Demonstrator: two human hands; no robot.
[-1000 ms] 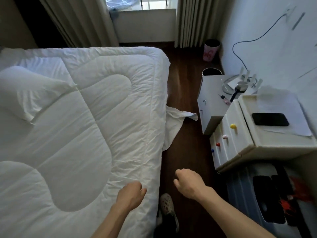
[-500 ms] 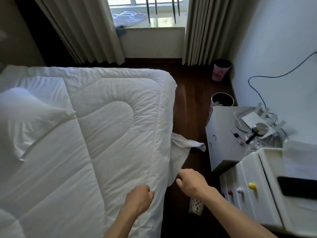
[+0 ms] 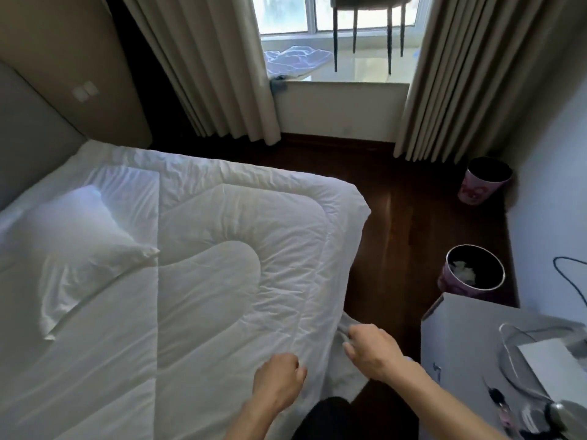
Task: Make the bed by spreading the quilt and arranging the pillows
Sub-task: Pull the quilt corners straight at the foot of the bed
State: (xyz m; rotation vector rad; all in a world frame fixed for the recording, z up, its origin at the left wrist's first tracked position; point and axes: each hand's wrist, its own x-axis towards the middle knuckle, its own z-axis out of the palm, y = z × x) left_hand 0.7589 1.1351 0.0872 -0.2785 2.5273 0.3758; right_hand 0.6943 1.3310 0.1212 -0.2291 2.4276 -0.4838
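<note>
**Quilt spread, its near edge and the pillow not yet settled**

The white stitched cotton quilt lies flat over most of the bed and reaches the mattress's far corner, so the spreading looks largely done. What is left, by my reading, is the window-side edge, where creases gather and a flap of white cloth hangs off toward the floor. Both hands work there. The left hand sits on the quilt's border with its fingers curled into the fabric; the right hand, just beside the quilt's edge, pinches the hanging cloth (quilt corner or sheet underneath, I cannot tell which).

One plump white pillow lies askew at the head end, its corner overlapping the quilt's top edge; it probably needs squaring up. No second pillow shows.

Beyond the quilt's far corner runs a dark wooden floor, then beige pleated curtains framing a window. Across the floor from the quilt stand two pink round waste bins, the nearer holding crumpled paper, and a white cabinet beside the right hand. A grey padded headboard rises behind the pillow.
</note>
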